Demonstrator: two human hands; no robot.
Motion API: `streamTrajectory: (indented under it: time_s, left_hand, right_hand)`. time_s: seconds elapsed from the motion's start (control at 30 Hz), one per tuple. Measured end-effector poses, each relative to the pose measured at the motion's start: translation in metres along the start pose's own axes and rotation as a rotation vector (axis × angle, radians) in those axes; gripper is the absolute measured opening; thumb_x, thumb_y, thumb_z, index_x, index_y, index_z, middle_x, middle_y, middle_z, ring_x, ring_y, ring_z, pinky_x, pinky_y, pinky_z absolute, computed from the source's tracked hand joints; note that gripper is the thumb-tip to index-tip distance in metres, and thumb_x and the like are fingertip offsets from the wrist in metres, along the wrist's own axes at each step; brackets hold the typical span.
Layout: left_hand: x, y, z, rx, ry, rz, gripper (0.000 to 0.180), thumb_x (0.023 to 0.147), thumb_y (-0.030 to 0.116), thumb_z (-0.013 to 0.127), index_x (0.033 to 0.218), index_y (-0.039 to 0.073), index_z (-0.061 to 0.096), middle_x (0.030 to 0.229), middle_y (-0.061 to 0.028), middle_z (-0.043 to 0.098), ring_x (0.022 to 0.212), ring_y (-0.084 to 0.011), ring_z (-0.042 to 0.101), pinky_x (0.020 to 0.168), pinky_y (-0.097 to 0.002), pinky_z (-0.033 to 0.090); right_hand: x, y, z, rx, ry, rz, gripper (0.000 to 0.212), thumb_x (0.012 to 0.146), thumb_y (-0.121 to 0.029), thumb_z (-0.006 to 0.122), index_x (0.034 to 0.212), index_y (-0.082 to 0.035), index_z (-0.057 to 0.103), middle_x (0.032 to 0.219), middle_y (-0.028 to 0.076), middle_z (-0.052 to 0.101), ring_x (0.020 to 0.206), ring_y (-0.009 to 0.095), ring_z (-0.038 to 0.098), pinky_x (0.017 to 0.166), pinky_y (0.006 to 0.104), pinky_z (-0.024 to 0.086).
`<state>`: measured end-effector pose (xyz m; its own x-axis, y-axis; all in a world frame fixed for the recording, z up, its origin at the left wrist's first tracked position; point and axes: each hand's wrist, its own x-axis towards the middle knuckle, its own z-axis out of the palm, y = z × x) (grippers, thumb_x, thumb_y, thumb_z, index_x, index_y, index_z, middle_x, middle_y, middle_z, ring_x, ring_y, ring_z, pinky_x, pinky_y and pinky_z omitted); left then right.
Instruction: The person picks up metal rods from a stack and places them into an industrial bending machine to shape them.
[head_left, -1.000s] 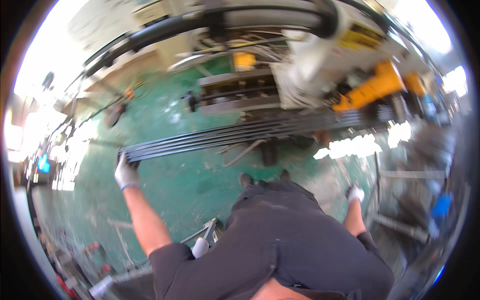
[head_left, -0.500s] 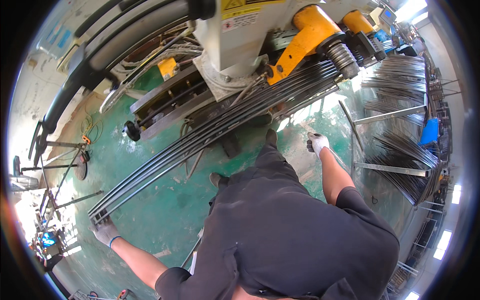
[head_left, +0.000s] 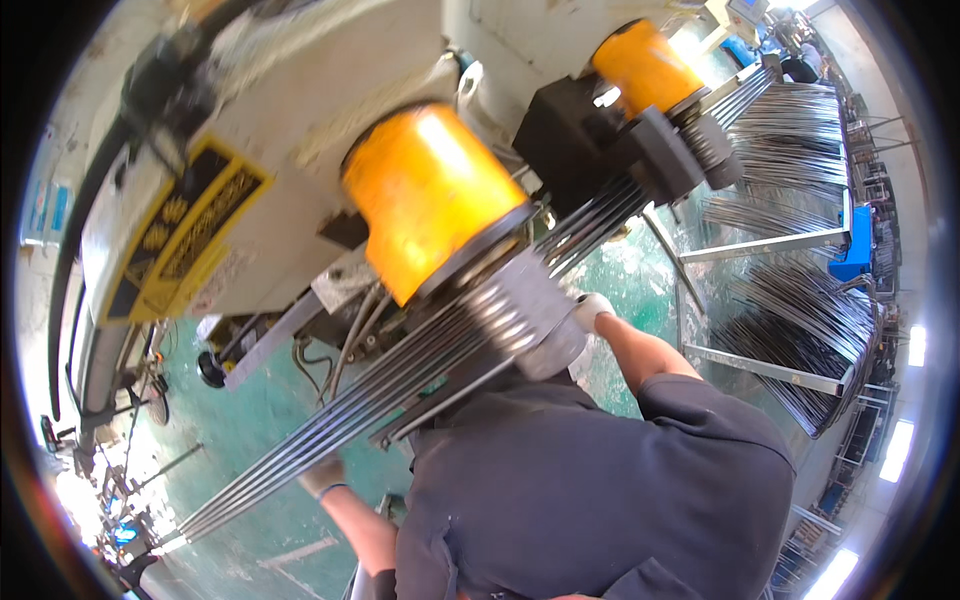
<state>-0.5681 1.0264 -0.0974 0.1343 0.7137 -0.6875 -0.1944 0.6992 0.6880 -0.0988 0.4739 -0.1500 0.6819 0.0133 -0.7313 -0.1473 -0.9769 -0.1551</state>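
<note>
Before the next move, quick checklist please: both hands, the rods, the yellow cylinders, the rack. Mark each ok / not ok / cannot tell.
1. Left hand off the rods: cannot tell; it is blurred, right at their lower edge.
2. Right hand fully visible: not ok; partly hidden by the ridged grey part.
3. Near rod ends in sight: ok; lower left of the view.
4. Far rod ends in sight: cannot tell; the rods run past the near yellow cylinder toward the far one, where parts block the view.
5. Spare rods on the rack: ok; bundles lie there, on the right.
</note>
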Motion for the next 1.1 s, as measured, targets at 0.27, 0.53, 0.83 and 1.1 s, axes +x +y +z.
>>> streamTrajectory:
  time_s: [0.27,0.53,0.83,1.1]
  left_hand:
    - [-0.04,-0.136,0.096,0.312,-0.291,-0.247,0.042,0.108,0.034,0.05,0.138,0.005,0.058,0.133,-0.0171,0.062,0.122,-0.0315,0.06,0.099,-0.0471,0.052]
    - [-0.001,-0.085,0.09,0.206,-0.298,-0.268,0.038,0.111,0.032,0.048,0.136,0.006,0.059,0.107,-0.014,0.07,0.095,-0.0303,0.069,0.077,-0.0446,0.058]
    - [-0.076,-0.092,0.08,0.205,-0.364,-0.327,0.022,0.107,0.031,0.056,0.112,0.011,0.062,0.096,-0.0118,0.07,0.084,-0.0286,0.068,0.074,-0.0425,0.056]
    - [-0.143,-0.068,0.096,-0.193,-0.578,-0.081,0.026,0.107,0.033,0.055,0.105,0.009,0.063,0.095,-0.0056,0.065,0.085,-0.0224,0.059,0.077,-0.0378,0.049]
  right_hand:
    - [-0.02,-0.004,0.0,0.501,-0.053,-0.046,0.036,0.096,-0.033,0.072,0.1,0.003,0.076,0.075,0.006,0.07,0.062,0.016,0.065,0.059,0.0347,0.053]
    - [-0.137,0.092,0.067,0.48,-0.019,0.231,0.037,0.094,-0.038,0.069,0.086,-0.002,0.075,0.071,0.01,0.072,0.059,0.02,0.067,0.06,0.0367,0.054]
    - [-0.148,0.072,0.033,0.391,0.303,-0.052,0.035,0.095,-0.034,0.066,0.095,-0.001,0.076,0.075,0.011,0.072,0.067,0.02,0.068,0.068,0.0366,0.054]
    - [-0.189,-0.108,-0.135,1.657,0.025,-0.711,0.059,0.103,-0.039,0.068,0.142,0.004,0.055,0.121,0.014,0.07,0.105,0.019,0.069,0.094,0.0356,0.055]
